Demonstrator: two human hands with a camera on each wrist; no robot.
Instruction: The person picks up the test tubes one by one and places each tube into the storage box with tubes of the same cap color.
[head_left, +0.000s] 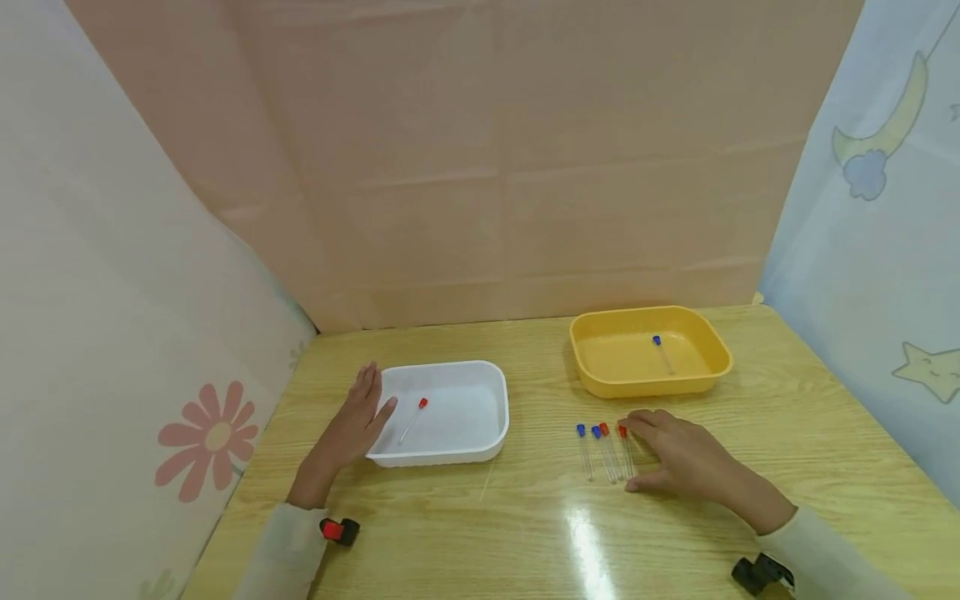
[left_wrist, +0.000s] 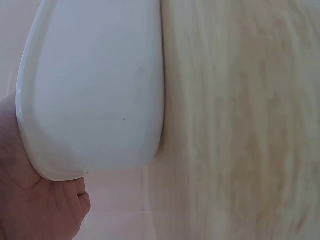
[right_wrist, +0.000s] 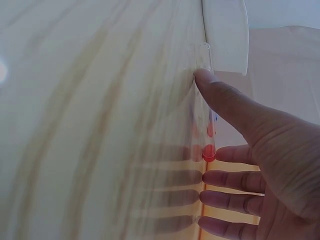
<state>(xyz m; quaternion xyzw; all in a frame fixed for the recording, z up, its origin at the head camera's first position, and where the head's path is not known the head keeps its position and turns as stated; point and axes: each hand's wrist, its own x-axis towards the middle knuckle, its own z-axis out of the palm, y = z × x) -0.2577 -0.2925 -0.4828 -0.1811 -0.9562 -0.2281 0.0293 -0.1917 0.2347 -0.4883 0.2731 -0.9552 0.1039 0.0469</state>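
Several clear tubes with blue or red caps lie side by side on the table. My right hand (head_left: pixel 686 458) is at the rightmost red-capped tube (right_wrist: pixel 206 100), its thumb at the glass end and its index fingertip at the red cap (right_wrist: pixel 209 152). Its other fingers extend straight, close over the tabletop. Leftmost in the row is a blue-capped tube (head_left: pixel 585 454). At the left end of a white tray (head_left: pixel 495 417), my left hand (head_left: pixel 358 425) rests with straight fingers along the rim and the thumb over it. Inside that tray lies one red-capped tube (head_left: pixel 412 419).
A yellow tray (head_left: pixel 637 389) stands behind the row of tubes and holds one blue-capped tube (head_left: pixel 662 352). The wooden table (head_left: pixel 465 542) ends at a brown paper backdrop (head_left: pixel 495 167), with printed sheets at both sides.
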